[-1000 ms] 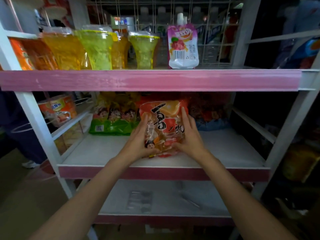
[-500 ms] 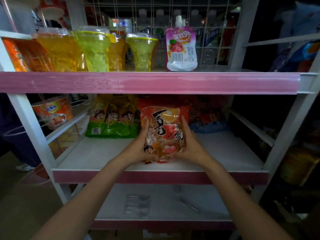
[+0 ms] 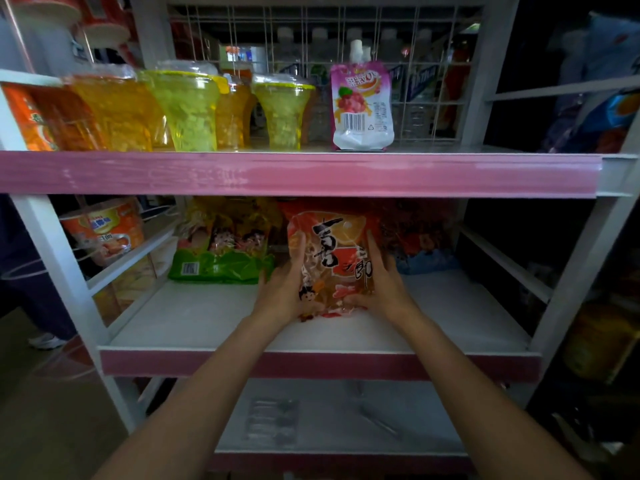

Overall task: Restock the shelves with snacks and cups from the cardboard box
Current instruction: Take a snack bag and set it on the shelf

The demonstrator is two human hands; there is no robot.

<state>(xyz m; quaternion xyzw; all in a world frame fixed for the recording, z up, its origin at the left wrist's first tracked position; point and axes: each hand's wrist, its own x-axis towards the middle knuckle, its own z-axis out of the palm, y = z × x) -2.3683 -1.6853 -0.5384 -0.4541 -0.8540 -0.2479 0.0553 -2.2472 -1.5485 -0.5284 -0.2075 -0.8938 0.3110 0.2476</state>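
An orange snack bag [image 3: 332, 258] with large black characters stands upright on the middle shelf [image 3: 207, 320]. My left hand [image 3: 282, 292] holds its left side and my right hand [image 3: 379, 287] holds its right side, thumbs across the bag's lower front. A green and yellow snack bag [image 3: 221, 251] stands just to its left. A red and blue bag [image 3: 419, 240] stands behind it on the right. The cardboard box is not in view.
The upper shelf [image 3: 311, 173] carries yellow and green jelly cups [image 3: 187, 109] and a pink spouted pouch [image 3: 362, 105]. An instant noodle cup [image 3: 104, 230] sits on a side rack to the left. The bottom shelf [image 3: 332, 417] holds a small clear packet.
Both hands have pushed the orange bag a little deeper onto the middle shelf, and it stands more upright. The camera has tilted slightly down.
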